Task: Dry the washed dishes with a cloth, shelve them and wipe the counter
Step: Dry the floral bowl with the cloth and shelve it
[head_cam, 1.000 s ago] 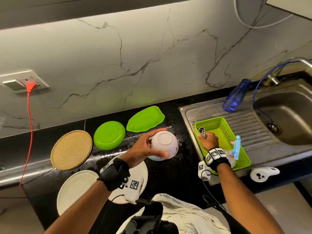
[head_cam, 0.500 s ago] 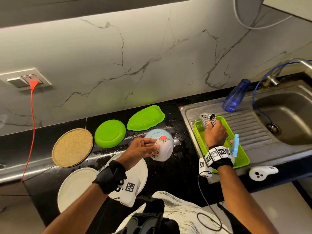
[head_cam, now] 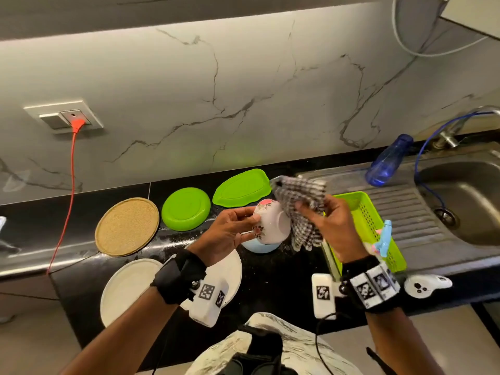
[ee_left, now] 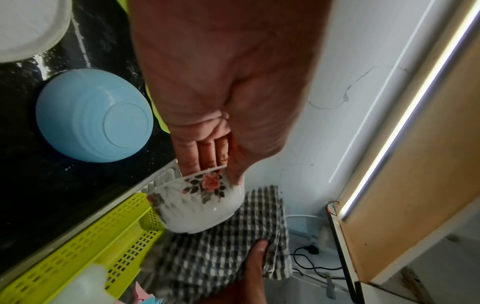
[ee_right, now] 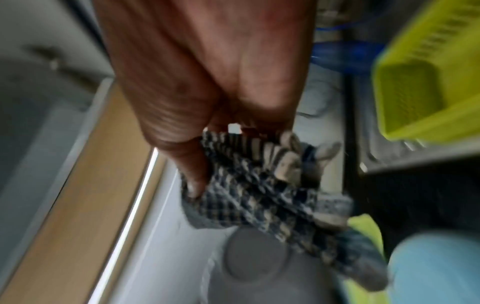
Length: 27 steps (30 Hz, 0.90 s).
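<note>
Since the earlier frames the right hand [head_cam: 334, 226] has left the green basket [head_cam: 368, 226] and carried the checked cloth [head_cam: 301, 209] up to the middle of the head view, while the left hand [head_cam: 230, 234] has lifted the flowered bowl [head_cam: 270, 226] off the blue bowl [head_cam: 258, 246] and turned it on its side. The left hand now grips the flowered bowl by the rim, fingers [ee_left: 205, 154] inside and thumb outside, so the mouth faces left and the foot faces right, toward the cloth. The right hand pinches the cloth between thumb and fingers; the cloth hangs just right of the bowl and seems to touch its outer wall, lying behind the bowl in the left wrist view. The bowl's axis runs roughly level, left to right across the centre of the frame, above the black counter [head_cam: 270, 280]. The right hand is the nearer to the bowl's outside, so the wipe probably starts there. The blue bowl sits upside down on the counter below.
</note>
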Each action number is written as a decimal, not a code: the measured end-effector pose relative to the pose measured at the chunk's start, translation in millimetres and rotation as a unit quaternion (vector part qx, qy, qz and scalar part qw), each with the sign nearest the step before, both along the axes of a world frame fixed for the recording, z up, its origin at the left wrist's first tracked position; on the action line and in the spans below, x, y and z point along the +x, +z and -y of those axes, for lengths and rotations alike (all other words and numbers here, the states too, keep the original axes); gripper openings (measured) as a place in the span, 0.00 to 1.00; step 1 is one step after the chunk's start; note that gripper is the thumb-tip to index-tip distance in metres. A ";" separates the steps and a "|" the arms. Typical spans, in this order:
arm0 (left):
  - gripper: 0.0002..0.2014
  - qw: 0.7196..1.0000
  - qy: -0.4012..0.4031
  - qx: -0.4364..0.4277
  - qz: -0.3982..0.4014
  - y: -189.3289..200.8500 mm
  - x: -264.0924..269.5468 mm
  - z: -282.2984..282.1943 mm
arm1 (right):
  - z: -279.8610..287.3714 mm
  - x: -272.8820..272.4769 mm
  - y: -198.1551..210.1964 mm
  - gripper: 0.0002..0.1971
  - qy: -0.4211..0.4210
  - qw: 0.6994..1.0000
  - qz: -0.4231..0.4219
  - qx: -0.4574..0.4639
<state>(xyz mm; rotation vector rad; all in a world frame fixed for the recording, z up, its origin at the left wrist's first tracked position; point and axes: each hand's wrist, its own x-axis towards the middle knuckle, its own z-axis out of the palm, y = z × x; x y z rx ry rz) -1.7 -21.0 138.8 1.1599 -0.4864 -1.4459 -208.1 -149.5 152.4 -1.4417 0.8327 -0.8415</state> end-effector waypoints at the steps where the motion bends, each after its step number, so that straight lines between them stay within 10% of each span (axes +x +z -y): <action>1: 0.14 1.000 0.001 -0.011 0.003 1.8 -1.1 -1.1 | -9.0 4.5 -0.7 0.20 0.049 0.994 -0.037 -0.089; 8: 0.13 0.998 0.029 -0.049 0.029 13.5 -8.4 -14.6 | -64.4 25.1 -1.4 0.31 0.189 0.886 -0.172 -0.388; 13: 0.19 0.997 -0.002 -0.059 0.055 10.3 -15.7 -32.2 | -37.8 23.3 -11.2 0.18 0.133 0.985 -0.058 -0.097; 20: 0.14 0.996 0.018 -0.083 0.030 24.6 -11.4 -43.8 | -82.5 21.2 9.0 0.27 0.201 0.927 -0.081 -0.308; 24: 0.19 0.995 0.005 -0.092 0.042 31.6 -14.3 -49.0 | -57.5 23.6 -0.5 0.17 0.093 0.992 -0.016 -0.087; 27: 0.19 0.995 0.011 -0.095 0.029 30.5 -10.4 -49.4 | -62.5 22.8 8.5 0.19 0.104 0.989 -0.016 -0.104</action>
